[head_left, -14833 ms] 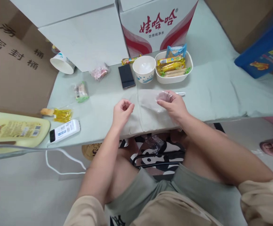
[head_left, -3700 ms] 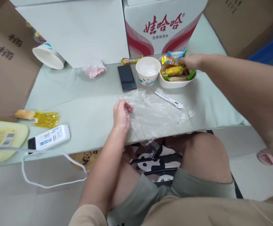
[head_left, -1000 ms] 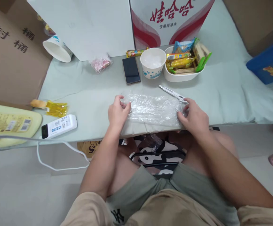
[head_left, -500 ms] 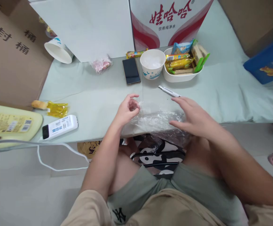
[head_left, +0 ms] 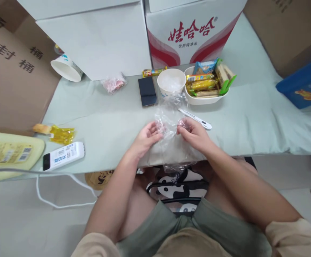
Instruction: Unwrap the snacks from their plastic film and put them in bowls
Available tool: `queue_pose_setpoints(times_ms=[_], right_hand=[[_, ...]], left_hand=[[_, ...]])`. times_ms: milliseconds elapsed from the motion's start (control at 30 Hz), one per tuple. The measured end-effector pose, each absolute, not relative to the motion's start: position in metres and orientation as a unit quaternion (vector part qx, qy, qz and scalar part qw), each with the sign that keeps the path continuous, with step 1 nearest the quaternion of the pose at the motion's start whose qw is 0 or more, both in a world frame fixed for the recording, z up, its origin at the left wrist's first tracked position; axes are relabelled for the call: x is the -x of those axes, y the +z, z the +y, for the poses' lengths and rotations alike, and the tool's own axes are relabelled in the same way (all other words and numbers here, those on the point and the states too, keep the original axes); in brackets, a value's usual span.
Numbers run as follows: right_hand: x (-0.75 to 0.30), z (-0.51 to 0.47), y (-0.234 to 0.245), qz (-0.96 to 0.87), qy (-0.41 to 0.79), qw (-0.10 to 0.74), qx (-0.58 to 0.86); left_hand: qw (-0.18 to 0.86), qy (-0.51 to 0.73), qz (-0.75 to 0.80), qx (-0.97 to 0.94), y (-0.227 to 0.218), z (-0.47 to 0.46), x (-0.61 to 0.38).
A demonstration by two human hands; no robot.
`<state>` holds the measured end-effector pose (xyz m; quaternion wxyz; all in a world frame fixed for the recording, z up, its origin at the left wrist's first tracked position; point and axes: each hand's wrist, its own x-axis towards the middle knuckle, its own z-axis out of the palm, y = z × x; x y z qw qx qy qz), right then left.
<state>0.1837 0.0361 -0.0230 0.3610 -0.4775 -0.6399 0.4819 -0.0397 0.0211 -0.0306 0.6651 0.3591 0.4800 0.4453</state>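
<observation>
A clear plastic bag (head_left: 171, 117) stands crumpled over the near edge of the pale green table (head_left: 104, 117), its lower end hanging past the edge. My left hand (head_left: 148, 135) pinches its left side and my right hand (head_left: 194, 134) pinches its right side, both with fingers closed on the film. A white pen-shaped tool (head_left: 195, 119) lies just beyond my right hand.
Behind the bag are a black phone (head_left: 147, 91), a white paper cup (head_left: 171, 82) and a white bowl of wrapped snacks (head_left: 207, 84). At left lie a yellow packet (head_left: 61, 134), a white remote-like device (head_left: 63, 155) and a tipped cup (head_left: 66, 67). Cardboard boxes (head_left: 195, 32) line the back.
Both hands have come together toward the middle of the plastic bag, lifting and bunching it upright; half a second ago my right hand was open above the flattened film.
</observation>
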Motion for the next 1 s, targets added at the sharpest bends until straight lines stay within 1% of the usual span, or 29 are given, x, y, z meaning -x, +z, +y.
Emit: queue_pose_setpoints(times_ms=[67,133,200,267,333,433,500,667,733,800,900,1000], right_hand=[[-0.18,0.04,-0.025,-0.596,0.528,0.382,0.47],[-0.18,0.043,-0.029,-0.558,0.58,0.385,0.452],[-0.183,0.044,-0.034,-0.529,0.613,0.378,0.449],[-0.187,0.044,-0.038,-0.513,0.622,0.37,0.462],[-0.191,0.043,-0.041,-0.513,0.617,0.367,0.47],[-0.192,0.042,-0.04,-0.54,0.609,0.366,0.451],[-0.191,0.04,-0.037,-0.558,0.601,0.368,0.439],[-0.19,0.033,-0.03,-0.573,0.582,0.41,0.405],[-0.191,0.031,-0.031,-0.58,0.584,0.426,0.375],[-0.193,0.032,-0.033,-0.596,0.573,0.432,0.36],[-0.195,0.04,-0.04,-0.617,0.512,0.427,0.419],[-0.196,0.047,-0.045,-0.594,0.444,0.434,0.511]], left_hand=[[0.675,0.416,0.509,-0.335,-0.03,0.025,0.026],[0.669,0.411,0.532,-0.317,-0.029,0.029,0.018],[0.652,0.428,0.538,-0.32,-0.027,0.032,0.016],[0.642,0.449,0.531,-0.322,-0.027,0.034,0.017],[0.653,0.444,0.529,-0.312,-0.027,0.035,0.018],[0.683,0.379,0.537,-0.319,-0.027,0.035,0.02],[0.681,0.353,0.538,-0.349,-0.026,0.033,0.021],[0.597,0.428,0.516,-0.44,-0.018,0.022,0.031],[0.584,0.458,0.497,-0.45,-0.015,0.018,0.036],[0.592,0.467,0.481,-0.448,-0.014,0.016,0.041],[0.603,0.457,0.483,-0.441,-0.021,0.022,0.049],[0.581,0.461,0.497,-0.451,-0.032,0.031,0.055]])
